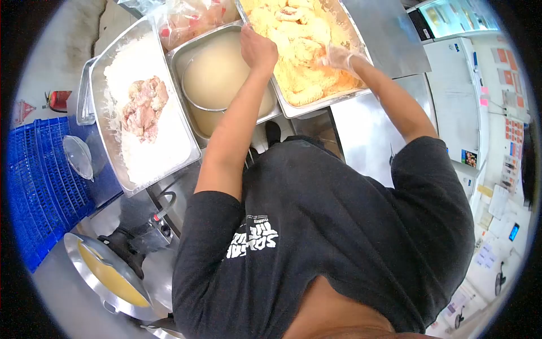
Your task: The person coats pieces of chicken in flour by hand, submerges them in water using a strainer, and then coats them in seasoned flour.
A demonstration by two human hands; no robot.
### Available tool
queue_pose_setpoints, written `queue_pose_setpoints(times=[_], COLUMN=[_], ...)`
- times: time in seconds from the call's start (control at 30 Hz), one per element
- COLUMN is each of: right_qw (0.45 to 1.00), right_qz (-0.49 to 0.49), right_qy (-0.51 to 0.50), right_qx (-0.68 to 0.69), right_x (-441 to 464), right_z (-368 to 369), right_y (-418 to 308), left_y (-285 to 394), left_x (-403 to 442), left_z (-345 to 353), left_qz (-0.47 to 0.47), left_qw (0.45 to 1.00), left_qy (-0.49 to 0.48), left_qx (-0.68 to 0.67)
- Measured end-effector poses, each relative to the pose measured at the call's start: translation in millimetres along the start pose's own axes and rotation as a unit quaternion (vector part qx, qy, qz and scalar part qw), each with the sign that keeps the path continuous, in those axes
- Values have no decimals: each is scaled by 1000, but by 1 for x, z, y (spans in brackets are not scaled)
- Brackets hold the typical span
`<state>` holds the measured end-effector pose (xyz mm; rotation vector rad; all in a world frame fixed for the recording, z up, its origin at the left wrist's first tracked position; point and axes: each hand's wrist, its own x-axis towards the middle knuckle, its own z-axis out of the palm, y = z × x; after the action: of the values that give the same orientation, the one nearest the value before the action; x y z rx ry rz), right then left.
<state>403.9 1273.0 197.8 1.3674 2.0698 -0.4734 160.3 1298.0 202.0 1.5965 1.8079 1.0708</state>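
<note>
My left hand (259,50) is closed on the near left rim of a metal tray (289,111) filled with orange-yellow breading (299,79). Inside this tray, my right hand (343,60), in a thin clear glove dusted with breading, rests with its fingers stretched out, touching the coating. Just left of those fingers lies a coated piece of meat (307,51), probably chicken. Another coated piece (292,15) sits farther back. Left of the tray is a metal pan (195,48) of cloudy pale liquid, with a round wire-rimmed strainer (204,109) in it.
A metal tray (191,161) of white flour with raw meat pieces (145,109) stands at the left. Behind the liquid is a clear bag (195,20) of meat. Blue plastic baskets (42,186) and a metal bowl (84,265) of yellow contents are lower left. A steel counter (367,135) is at right.
</note>
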Motion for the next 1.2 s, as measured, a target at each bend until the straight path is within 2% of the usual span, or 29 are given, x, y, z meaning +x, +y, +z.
queue_pose_setpoints(times=[0.03, 0.1, 0.17, 0.23, 0.27, 0.3, 0.33, 0.4, 0.47, 0.5, 0.57, 0.6, 0.67, 0.8, 0.87, 0.93, 1.03, 1.13, 1.2], right_qw=[997, 990, 988, 994, 937, 988, 985, 921, 906, 821, 821, 890, 923, 991, 995, 980, 980, 979, 949], right_qz=[21, -4, -24, -85, -159, -125, -84, -47, -59, -16, 6, -17, -32, -20, -16, -17, -62, -24, -20], right_qy=[-14, 1, 51, -25, -120, -14, 94, 232, 300, 284, 337, 401, 383, 131, 84, 113, 133, 150, 89], right_qx=[76, 140, 145, -70, -287, -86, 119, 308, 292, 494, 460, 216, -37, -1, 56, 162, 136, 135, 303], right_x=[-2, -24, -17, -1, 22, 43, 71, 103, 123, 132, 146, 150, 149, 139, 122, 89, 70, 59, 64], right_z=[10, 34, 62, 30, 34, 55, 82, 77, 42, 28, 9, -1, -16, -23, -18, 6, 23, 29, 28], right_y=[6, -19, -39, -94, -100, -90, -77, -55, -36, -29, -11, 1, 9, -12, -19, -18, -12, -32, -18], left_y=[-4, -13, -11, -8, -7, -5, -6, -13, -7, -6, -8, -8, -4, 0, 1, 0, -4, -8, -4], left_x=[1, 5, 4, 4, 4, 4, 4, 5, 7, 6, 6, 7, 5, 5, 6, 6, 6, 4, 5], left_z=[4, 15, 15, 13, 12, 11, 12, 16, 13, 12, 14, 15, 12, 9, 10, 9, 12, 14, 11], left_qz=[15, 43, 28, 18, 14, 12, 30, 65, 48, 39, 33, 32, 20, 13, 26, 34, 40, 53, 49], left_qw=[1000, 998, 999, 999, 999, 999, 999, 996, 996, 997, 997, 997, 997, 997, 997, 997, 997, 995, 996], left_qy=[15, 46, 34, 27, 24, 24, 34, 59, 53, 46, 40, 38, 34, 21, 30, 34, 40, 40, 31], left_qx=[2, 4, 4, 10, 15, 19, 25, 35, 46, 52, 56, 57, 64, 75, 72, 67, 61, 68, 72])
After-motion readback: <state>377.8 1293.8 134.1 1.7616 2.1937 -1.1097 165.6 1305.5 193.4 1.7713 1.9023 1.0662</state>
